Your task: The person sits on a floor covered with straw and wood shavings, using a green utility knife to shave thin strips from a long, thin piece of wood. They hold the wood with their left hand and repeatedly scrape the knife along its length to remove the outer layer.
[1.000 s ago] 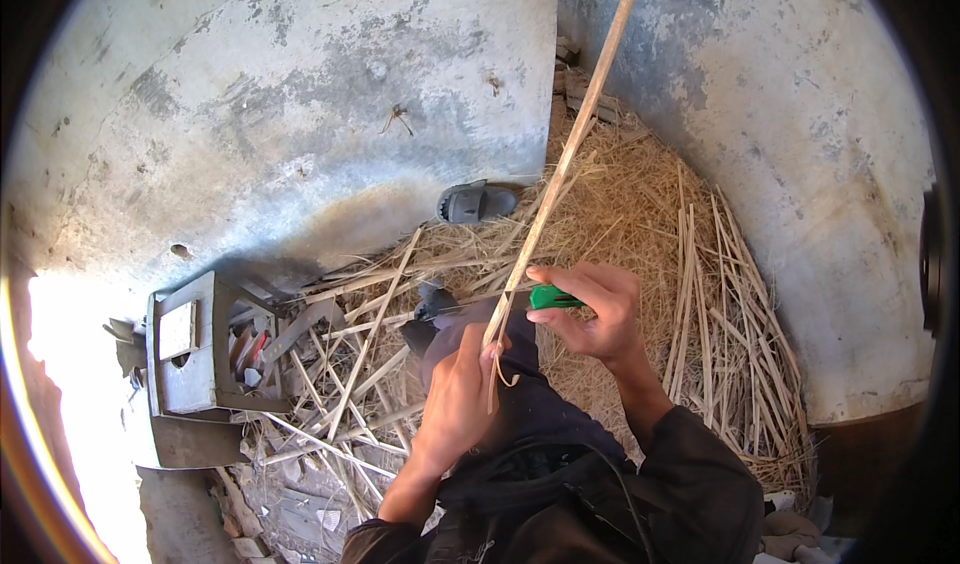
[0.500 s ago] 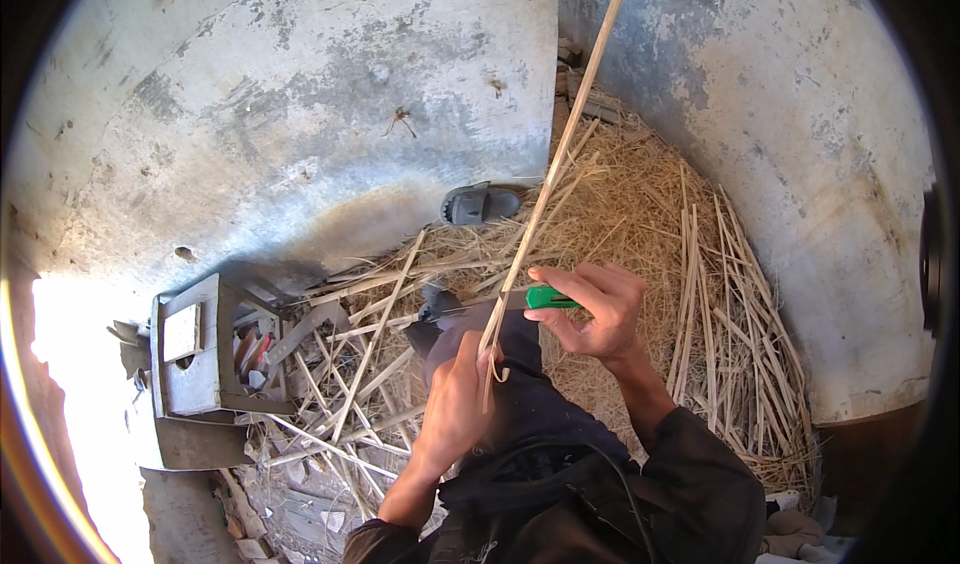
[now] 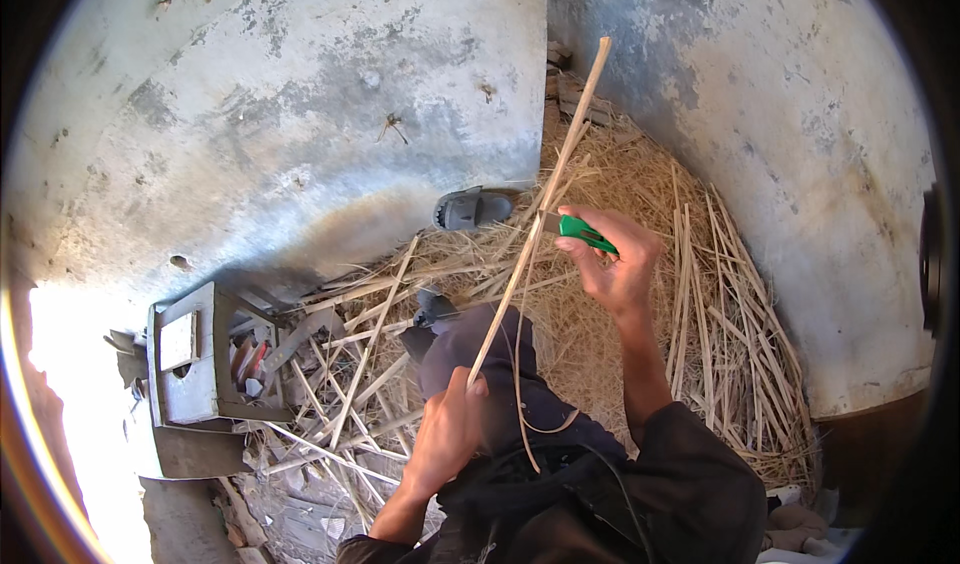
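A long pale wooden strip [image 3: 579,114], perhaps split bamboo, runs slantwise from above my lap up toward the walls. My left hand [image 3: 450,426] is closed around its lower end. A utility knife [image 3: 584,232] with a green handle is gripped in my right hand [image 3: 622,264], between thumb and fingers. Its blade lies against the strip around the middle of its length. From that spot a thin shaving [image 3: 519,374] hangs down over my dark clothing, curling at its lower part.
Loose straw-like shavings [image 3: 590,334] cover the floor, with several cut strips [image 3: 745,364] lying at the right. More strips cross at the left beside a grey wooden box [image 3: 190,364] holding tools. A dark sandal [image 3: 470,208] sits by the worn wall [image 3: 330,84].
My right hand has moved the knife up and away along the strip, lengthening the peeled shaving. The strip and my left hand have shifted down toward me.
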{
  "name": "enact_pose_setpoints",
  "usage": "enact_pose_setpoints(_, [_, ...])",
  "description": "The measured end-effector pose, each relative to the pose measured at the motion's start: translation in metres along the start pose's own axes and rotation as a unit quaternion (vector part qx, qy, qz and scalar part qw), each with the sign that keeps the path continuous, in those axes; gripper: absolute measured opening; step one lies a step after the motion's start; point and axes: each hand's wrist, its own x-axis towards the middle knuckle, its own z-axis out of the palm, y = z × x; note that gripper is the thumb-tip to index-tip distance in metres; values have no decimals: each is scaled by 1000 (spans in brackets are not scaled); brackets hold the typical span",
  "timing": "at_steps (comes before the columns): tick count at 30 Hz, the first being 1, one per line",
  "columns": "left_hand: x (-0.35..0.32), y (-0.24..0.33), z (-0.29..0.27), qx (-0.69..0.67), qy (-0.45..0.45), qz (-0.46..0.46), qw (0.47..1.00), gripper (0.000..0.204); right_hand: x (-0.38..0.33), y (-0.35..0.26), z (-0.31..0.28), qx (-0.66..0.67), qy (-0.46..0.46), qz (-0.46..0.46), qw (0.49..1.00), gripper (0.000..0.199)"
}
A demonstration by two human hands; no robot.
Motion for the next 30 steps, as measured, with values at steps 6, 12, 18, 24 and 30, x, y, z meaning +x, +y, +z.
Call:
enact_pose_setpoints(6, [-7,0,-5,9,19,-22,1000,28,9,3,11,-25,-12,-61,998,30])
enact_pose_setpoints(12, [-9,4,-8,20,19,-32,999,15,16,5,13,-36,-14,-96,995,30])
enact_pose_setpoints(18, [-30,-5,-3,30,-16,-55,998,10,35,46,-2,-30,48,17,998,33])
enact_pose_setpoints(24, [-46,-17,-4,40,-27,-79,996,12,55,70,-5,-108,44,9,993,46])
enact_pose_setpoints(30, [-68,-18,-4,34,-50,-85,995,21,81,145,-29,-128,101,223,961,63])
